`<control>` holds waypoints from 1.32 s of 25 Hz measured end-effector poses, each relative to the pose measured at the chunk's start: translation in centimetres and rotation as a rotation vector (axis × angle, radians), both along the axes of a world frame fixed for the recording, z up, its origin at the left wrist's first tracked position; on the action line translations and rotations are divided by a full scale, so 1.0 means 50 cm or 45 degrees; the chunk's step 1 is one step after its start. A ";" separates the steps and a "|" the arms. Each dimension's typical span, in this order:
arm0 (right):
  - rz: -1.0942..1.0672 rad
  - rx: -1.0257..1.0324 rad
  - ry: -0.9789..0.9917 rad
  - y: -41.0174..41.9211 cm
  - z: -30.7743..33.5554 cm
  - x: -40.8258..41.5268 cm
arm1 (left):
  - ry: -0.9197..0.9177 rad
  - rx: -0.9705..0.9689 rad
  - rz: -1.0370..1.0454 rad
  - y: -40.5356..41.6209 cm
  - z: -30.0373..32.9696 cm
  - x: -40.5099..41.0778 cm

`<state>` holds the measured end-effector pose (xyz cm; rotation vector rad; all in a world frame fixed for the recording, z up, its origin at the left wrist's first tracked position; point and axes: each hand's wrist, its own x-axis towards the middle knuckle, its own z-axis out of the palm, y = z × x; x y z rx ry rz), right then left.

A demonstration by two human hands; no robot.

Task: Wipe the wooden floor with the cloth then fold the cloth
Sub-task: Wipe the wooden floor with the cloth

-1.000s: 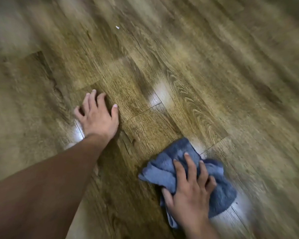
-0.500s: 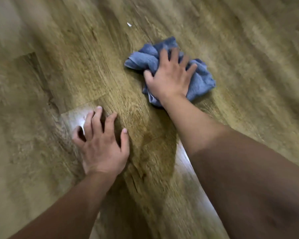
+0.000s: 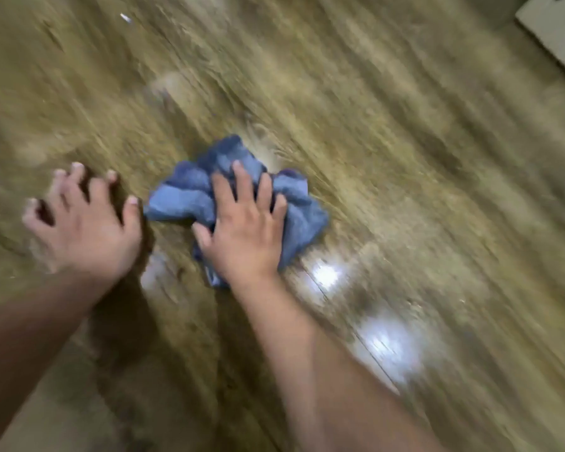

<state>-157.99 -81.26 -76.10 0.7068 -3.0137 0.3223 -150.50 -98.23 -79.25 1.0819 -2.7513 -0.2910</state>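
A crumpled blue cloth (image 3: 190, 197) lies bunched on the wooden floor (image 3: 388, 151) near the middle of the view. My right hand (image 3: 245, 230) lies on top of the cloth with spread fingers and presses it against the boards. My left hand (image 3: 85, 223) is planted on the bare floor just to the left of the cloth, fingers splayed and slightly bent, holding nothing. The picture is blurred by motion.
A small white speck (image 3: 125, 17) lies on the floor at the upper left. A pale flat object (image 3: 555, 31) juts in at the top right corner. Bright light reflections (image 3: 327, 275) shine on the boards to the right of my right wrist.
My right hand has dragged the cloth back toward me from its far reach, ending beside my left hand. The left hand stays planted on the floor.
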 end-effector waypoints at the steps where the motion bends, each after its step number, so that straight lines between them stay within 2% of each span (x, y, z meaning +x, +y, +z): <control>1: -0.042 0.004 -0.026 0.064 0.002 0.064 | 0.006 0.042 0.009 0.006 -0.002 0.001; 3: -0.138 0.049 -0.057 0.194 0.010 0.177 | 0.093 0.088 -0.142 0.049 0.009 -0.006; 5: -0.203 0.135 -0.104 0.323 0.016 0.271 | 0.184 0.148 -0.471 0.161 0.036 -0.030; 7: -0.255 0.151 -0.129 0.424 0.024 0.330 | 0.185 0.274 -0.656 0.297 0.063 -0.062; 10: -0.252 0.188 -0.109 0.494 0.019 0.323 | 0.051 0.261 -0.615 0.424 0.060 -0.112; 14: -0.290 0.173 -0.025 0.478 0.010 0.216 | 0.004 0.060 -0.573 0.422 0.024 -0.123; 17: -0.443 0.118 0.000 0.435 0.012 0.047 | 0.029 0.048 -0.576 0.431 0.026 -0.125; 22: -0.515 0.162 0.139 0.358 0.000 -0.283 | 0.041 0.035 -0.567 0.431 0.025 -0.126; 25: -0.493 0.192 0.135 0.336 -0.009 -0.376 | 0.052 0.052 -0.557 0.432 0.024 -0.127; 29: -0.428 0.174 0.148 0.351 -0.009 -0.312 | 0.037 0.031 -0.564 0.431 0.026 -0.126; 33: -0.405 0.099 0.051 0.413 0.003 -0.082 | 0.061 0.031 -0.564 0.433 0.030 -0.127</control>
